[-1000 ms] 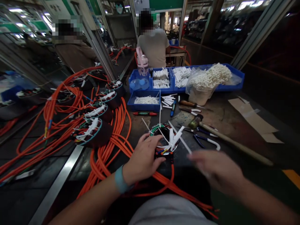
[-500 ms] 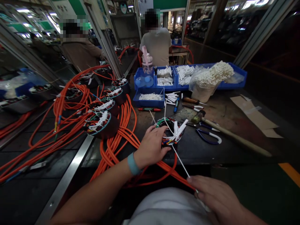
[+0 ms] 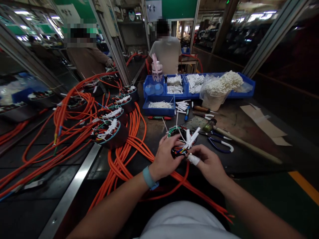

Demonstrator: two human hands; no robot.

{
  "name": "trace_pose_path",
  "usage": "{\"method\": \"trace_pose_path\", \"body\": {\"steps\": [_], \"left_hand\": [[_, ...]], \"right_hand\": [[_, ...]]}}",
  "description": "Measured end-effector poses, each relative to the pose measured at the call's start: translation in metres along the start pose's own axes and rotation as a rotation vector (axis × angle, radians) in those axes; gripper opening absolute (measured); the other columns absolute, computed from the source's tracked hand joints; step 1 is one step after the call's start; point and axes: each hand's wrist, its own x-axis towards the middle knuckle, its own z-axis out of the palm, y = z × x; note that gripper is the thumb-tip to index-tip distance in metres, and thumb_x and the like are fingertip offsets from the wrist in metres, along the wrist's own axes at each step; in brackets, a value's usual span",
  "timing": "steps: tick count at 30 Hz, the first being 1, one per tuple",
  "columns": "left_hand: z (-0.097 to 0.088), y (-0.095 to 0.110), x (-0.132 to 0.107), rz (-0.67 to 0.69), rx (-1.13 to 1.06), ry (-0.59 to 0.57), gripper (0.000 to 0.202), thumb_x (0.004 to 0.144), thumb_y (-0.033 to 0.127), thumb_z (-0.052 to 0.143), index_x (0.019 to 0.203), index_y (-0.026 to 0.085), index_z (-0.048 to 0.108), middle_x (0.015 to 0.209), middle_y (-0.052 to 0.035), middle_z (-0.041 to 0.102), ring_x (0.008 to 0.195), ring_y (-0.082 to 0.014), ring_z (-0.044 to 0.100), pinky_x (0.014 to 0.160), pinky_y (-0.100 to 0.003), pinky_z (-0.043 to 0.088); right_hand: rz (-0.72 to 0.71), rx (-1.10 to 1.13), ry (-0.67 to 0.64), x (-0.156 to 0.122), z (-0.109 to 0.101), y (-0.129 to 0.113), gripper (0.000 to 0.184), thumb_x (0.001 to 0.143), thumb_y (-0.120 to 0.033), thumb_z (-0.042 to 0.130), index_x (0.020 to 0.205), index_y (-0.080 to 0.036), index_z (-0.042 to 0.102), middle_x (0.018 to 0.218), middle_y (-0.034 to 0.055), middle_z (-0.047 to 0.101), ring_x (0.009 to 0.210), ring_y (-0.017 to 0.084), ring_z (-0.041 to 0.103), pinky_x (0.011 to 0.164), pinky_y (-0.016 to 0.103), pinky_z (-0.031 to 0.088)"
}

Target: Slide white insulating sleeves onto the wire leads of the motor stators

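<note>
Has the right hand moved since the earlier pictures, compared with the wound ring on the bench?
Yes. The right hand has come up and forward from near the person's lap, and its fingers now meet the near edge of the wound ring, beside the left hand.

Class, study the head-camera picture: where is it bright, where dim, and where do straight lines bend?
Head view: ceiling lights glare at the top edges while the workbench lies dim; the metal posts lean and bow toward the corners, a wide-lens distortion; the left hand, right hand and wound coil are fairly sharp.

Two hands (image 3: 165, 159) (image 3: 210, 164), two co-workers (image 3: 86, 58) (image 3: 165, 53), one hammer (image 3: 239, 141), one red marker (image 3: 159, 118)
</note>
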Motion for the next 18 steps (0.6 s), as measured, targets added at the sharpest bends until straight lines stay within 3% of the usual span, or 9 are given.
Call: {"method": "trace_pose_path", "body": {"steps": [2, 4, 8, 18], "left_hand": [[0.002, -0.003, -0.001, 0.071, 0.016, 0.004, 0.04, 0.068, 0.013, 0.07, 0.106, 0.023, 0.061, 0.103, -0.0016, 0.069, 0.107, -0.0205, 0.056, 0.107, -0.047, 0.025], [0.001, -0.004, -0.001, 0.115, 0.022, 0.006, 0.03, 0.069, 0.013, 0.07, 0.097, 0.023, 0.066, 0.101, -0.0015, 0.07, 0.105, -0.0209, 0.056, 0.106, -0.048, 0.025], [0.0, -0.004, 0.0, 0.127, 0.016, 0.016, 0.031, 0.07, 0.013, 0.069, 0.099, 0.023, 0.067, 0.101, -0.0015, 0.07, 0.104, -0.0209, 0.057, 0.106, -0.048, 0.025], [0.0, -0.004, 0.0, 0.106, 0.037, -0.019, 0.032, 0.072, 0.015, 0.069, 0.103, 0.022, 0.065, 0.101, -0.0017, 0.07, 0.104, -0.0199, 0.056, 0.108, -0.046, 0.024]], "right_hand": [[0.062, 0.099, -0.016, -0.002, -0.003, 0.0, 0.011, 0.079, -0.023, 0.061, 0.087, -0.019, 0.055, 0.082, 0.0025, 0.063, 0.073, 0.013, 0.062, 0.066, 0.023, 0.053], [0.072, 0.105, -0.029, -0.009, -0.006, 0.001, 0.014, 0.078, -0.023, 0.062, 0.089, -0.019, 0.054, 0.088, 0.0033, 0.063, 0.079, 0.014, 0.062, 0.072, 0.025, 0.053], [0.047, -0.01, -0.063, -0.019, -0.009, 0.002, 0.011, 0.081, -0.02, 0.059, 0.091, -0.02, 0.055, 0.093, 0.004, 0.064, 0.084, 0.014, 0.062, 0.078, 0.026, 0.051], [0.028, -0.176, -0.09, -0.014, -0.012, -0.006, 0.012, 0.08, -0.016, 0.055, 0.092, -0.021, 0.057, 0.087, 0.0007, 0.065, 0.078, 0.013, 0.061, 0.073, 0.024, 0.049]]}}
